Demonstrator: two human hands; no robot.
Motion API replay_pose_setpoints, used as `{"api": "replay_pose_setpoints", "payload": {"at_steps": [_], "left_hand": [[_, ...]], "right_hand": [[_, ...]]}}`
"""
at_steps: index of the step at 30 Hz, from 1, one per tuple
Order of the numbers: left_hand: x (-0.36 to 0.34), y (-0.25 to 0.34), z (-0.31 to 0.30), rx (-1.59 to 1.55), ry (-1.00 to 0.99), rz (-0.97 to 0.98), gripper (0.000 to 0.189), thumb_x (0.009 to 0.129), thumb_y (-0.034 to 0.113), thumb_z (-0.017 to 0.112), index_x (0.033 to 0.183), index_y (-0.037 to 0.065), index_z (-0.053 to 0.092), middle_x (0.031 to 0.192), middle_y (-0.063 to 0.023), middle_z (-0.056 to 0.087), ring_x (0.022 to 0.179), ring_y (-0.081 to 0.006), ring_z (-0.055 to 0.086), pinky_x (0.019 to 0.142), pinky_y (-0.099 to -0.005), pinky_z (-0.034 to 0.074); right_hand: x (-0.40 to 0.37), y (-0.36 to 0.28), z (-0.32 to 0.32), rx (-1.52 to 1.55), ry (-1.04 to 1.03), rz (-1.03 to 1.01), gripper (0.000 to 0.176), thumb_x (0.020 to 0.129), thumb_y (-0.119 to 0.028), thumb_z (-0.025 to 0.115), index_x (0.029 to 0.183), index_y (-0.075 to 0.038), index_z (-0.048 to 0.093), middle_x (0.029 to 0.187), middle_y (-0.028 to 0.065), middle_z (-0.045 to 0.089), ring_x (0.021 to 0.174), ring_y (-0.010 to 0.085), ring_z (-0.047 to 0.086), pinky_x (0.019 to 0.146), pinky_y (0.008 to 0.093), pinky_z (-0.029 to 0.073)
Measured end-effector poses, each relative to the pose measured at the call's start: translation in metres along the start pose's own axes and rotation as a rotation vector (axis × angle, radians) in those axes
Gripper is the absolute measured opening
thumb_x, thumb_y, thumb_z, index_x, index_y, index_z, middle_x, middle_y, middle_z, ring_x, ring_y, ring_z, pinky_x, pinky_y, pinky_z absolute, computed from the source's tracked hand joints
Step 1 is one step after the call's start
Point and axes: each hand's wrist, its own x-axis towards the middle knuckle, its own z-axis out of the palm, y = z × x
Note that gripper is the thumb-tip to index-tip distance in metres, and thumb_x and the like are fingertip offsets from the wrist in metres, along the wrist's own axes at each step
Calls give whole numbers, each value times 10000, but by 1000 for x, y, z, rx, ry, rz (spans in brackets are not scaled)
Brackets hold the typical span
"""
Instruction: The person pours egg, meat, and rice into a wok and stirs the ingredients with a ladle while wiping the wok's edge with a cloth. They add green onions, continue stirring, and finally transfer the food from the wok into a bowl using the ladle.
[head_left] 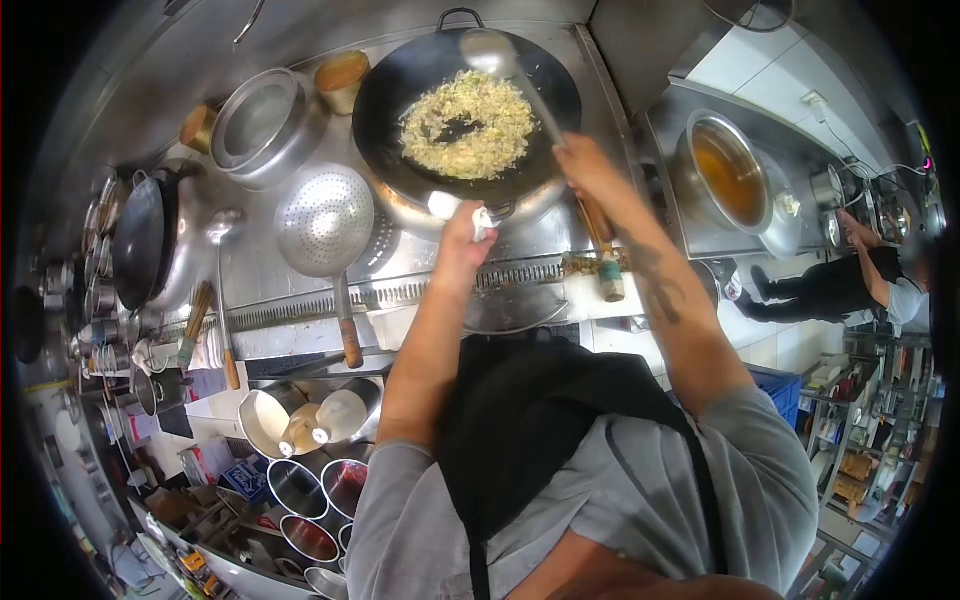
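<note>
Chopped pale-yellow food (pixel 468 125) lies in a rough ring inside a large black wok (pixel 385 95) on the stove. My left hand (pixel 468 235) is closed around a white cloth (pixel 443 206) at the wok's near handle. My right hand (pixel 590 165) grips the handle of a metal ladle (pixel 490 53), its bowl blurred over the wok's far side, above the food. The lower edge of the wok is partly hidden by the cloth and my left hand.
Left of the wok are a perforated skimmer (pixel 325 220), metal bowls (pixel 258 120) and a long ladle (pixel 226 228). On the right stands a pot of brown liquid (pixel 730 170). A wooden-handled brush (pixel 610 275) lies near my right forearm. Another person (pixel 865 280) stands far right.
</note>
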Motion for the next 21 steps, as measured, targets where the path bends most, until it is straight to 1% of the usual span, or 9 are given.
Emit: {"api": "replay_pose_setpoints", "payload": {"at_steps": [4,8,10,14,15,17,18,20,21], "left_hand": [[-2,5,1,30,-9,-22,48,842,131,560,863,96,536,715,-63,571,648,-162,521,483,-273,401],[2,5,-5,14,-44,-14,42,850,132,553,865,96,538,718,-69,573,655,-159,521,500,-269,417],[-3,-2,-6,-5,-115,68,42,861,137,544,877,99,541,740,-68,577,655,-155,521,502,-265,419],[-113,-40,22,169,-153,249,88,905,191,529,954,120,541,862,-33,565,688,-142,537,474,-264,444],[-133,-44,28,-18,18,-13,103,923,198,498,991,127,530,839,-39,559,676,-153,526,474,-263,434],[-186,-45,49,-5,33,-77,95,930,185,482,980,116,524,828,-43,551,675,-158,517,469,-262,428],[-176,-48,38,367,-89,290,118,928,180,464,983,97,528,837,-55,569,680,-164,531,460,-259,423],[-121,-19,26,-144,-163,-59,182,899,149,498,1037,35,534,880,-108,598,736,-199,566,569,-285,474],[-77,-22,-5,-22,-407,90,194,891,156,512,1031,23,528,886,-120,592,744,-204,562,614,-326,486]], "right_hand": [[-8,6,35,-38,-234,-92,286,912,-202,529,1135,-26,562,693,69,593,553,153,552,511,335,457],[-91,25,-40,-127,-368,-246,273,919,-204,530,1130,-34,569,803,130,653,670,223,635,572,365,505],[-108,46,-86,-463,-254,-386,421,938,-155,495,1344,-52,453,796,122,620,703,205,620,622,354,488],[-128,-20,-105,-617,-335,-49,479,921,-176,512,1376,-64,413,810,190,632,724,271,641,654,392,496],[-134,-23,-112,-626,-369,-77,479,920,-180,514,1375,-68,416,802,188,632,716,268,639,652,393,496],[-150,-32,-131,-650,-452,-130,480,918,-188,520,1374,-77,422,788,186,631,701,261,635,648,395,496],[-153,-29,-141,-611,-482,-189,464,922,-196,514,1365,-86,431,819,196,630,729,285,641,675,409,507],[-136,-15,-151,-587,-491,-194,398,922,-198,511,1300,-77,486,857,195,636,773,299,649,711,418,515],[-130,-19,-147,-605,-451,-151,370,921,-192,508,1270,-70,500,866,196,636,781,306,648,713,422,514]]}}
